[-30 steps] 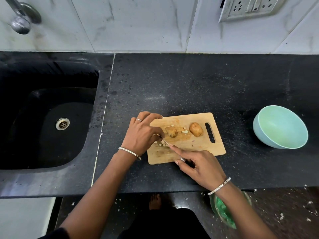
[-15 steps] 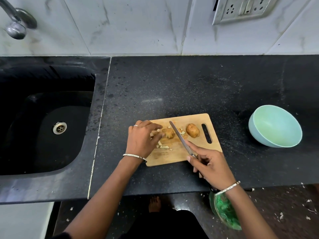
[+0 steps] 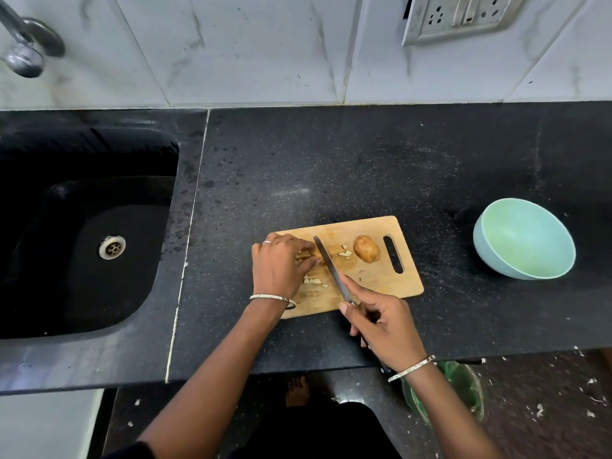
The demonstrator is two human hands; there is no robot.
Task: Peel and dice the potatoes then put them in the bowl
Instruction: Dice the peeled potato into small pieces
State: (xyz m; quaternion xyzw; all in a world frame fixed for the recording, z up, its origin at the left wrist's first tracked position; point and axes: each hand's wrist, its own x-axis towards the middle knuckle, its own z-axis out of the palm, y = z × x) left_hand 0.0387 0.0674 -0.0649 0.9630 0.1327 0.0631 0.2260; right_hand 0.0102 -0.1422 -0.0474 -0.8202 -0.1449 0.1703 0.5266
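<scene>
A wooden cutting board [image 3: 381, 279] lies on the black counter. My left hand [image 3: 278, 265] rests on its left part, fingers curled over a potato piece that is mostly hidden beneath them. My right hand [image 3: 381, 323] grips a knife [image 3: 329, 266] by the handle, index finger along the spine; the blade slants across the board right beside my left fingertips. A whole brown potato [image 3: 366, 248] sits near the board's handle slot. Small diced bits [image 3: 344, 253] lie scattered on the board. The pale green bowl [image 3: 530, 270] stands to the right with nothing visible in it.
A black sink [image 3: 82, 233] with a drain fills the left side, a tap [image 3: 23, 51] above it. A green bag [image 3: 447, 392] hangs below the counter edge at the right. Peel scraps litter the floor. A tiled wall with a socket plate [image 3: 463, 14] stands behind.
The knife swung from low on the board's front left to a slant across the middle, right beside my left fingers. My left hand shifted onto the potato piece.
</scene>
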